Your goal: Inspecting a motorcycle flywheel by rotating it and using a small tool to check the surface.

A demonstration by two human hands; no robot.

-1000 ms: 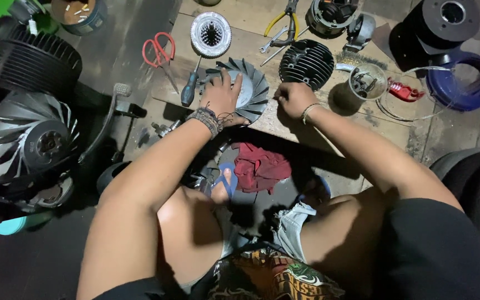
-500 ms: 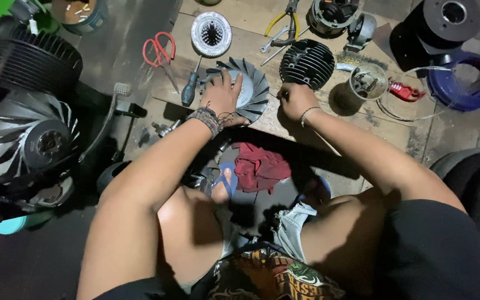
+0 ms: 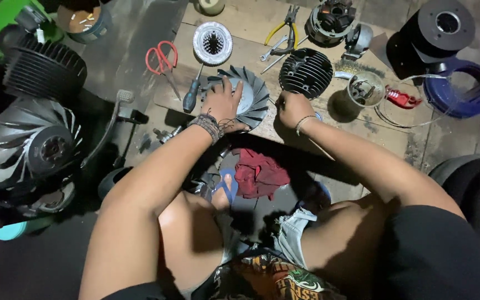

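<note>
At frame centre, our left hand [image 3: 223, 103] presses flat on the grey fan impeller [image 3: 248, 97]; our right hand [image 3: 291, 108] closes beside it, contents hidden. We steady it firmly.

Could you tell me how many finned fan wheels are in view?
2: one fan wheel on the wooden board under the left hand, and a larger fan wheel at the far left. Others may be hidden in the dark clutter.

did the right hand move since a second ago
No. The right hand stays beside the black finned cylinder head, at the fan wheel's right edge.
</note>
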